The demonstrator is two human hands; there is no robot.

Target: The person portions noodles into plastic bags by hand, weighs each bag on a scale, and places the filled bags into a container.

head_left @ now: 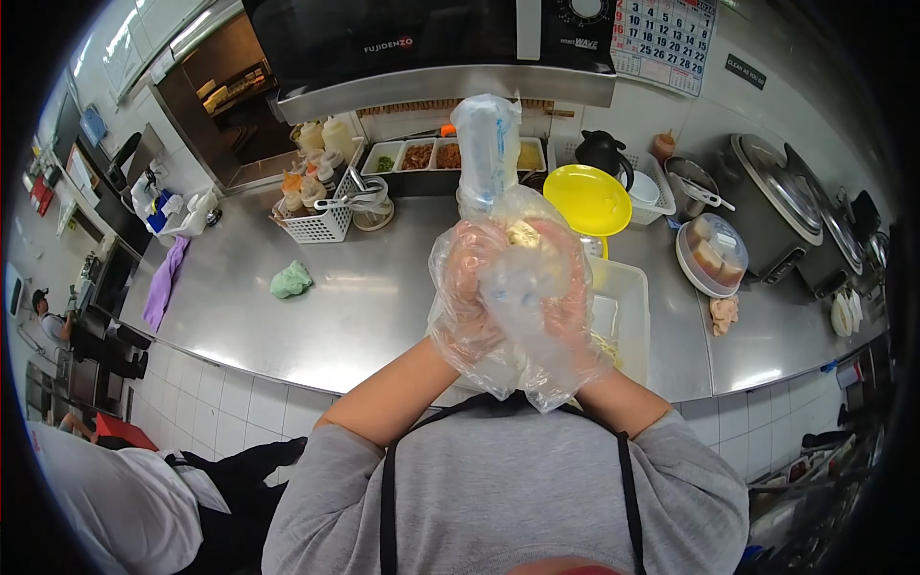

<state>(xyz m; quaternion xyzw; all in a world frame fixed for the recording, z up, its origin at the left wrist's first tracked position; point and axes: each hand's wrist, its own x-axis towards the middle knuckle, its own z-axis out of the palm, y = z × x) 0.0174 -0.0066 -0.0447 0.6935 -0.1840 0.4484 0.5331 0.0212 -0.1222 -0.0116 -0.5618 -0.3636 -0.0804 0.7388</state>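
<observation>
My left hand (468, 283) and my right hand (567, 292) are both covered in loose, clear plastic gloves. They are cupped towards each other above the counter, closed around a pale yellow clump of food (523, 236) that shows between the fingers at the top. Crumpled clear plastic hides much of the clump and the fingertips. Under my right forearm is a white plastic bin (628, 287) with thin pale strands (608, 351) in it. Just beyond my hands, a pack wrapped in clear plastic (487, 144) stands upright.
A yellow plate (587, 199) sits behind the bin. Sauce bottles fill a white basket (316, 226) at left, near a green cloth (291, 280). Topping trays (418, 156) line the back. A domed container (712, 254) stands right, beside cookers (767, 206). A person (125, 503) is close on the left.
</observation>
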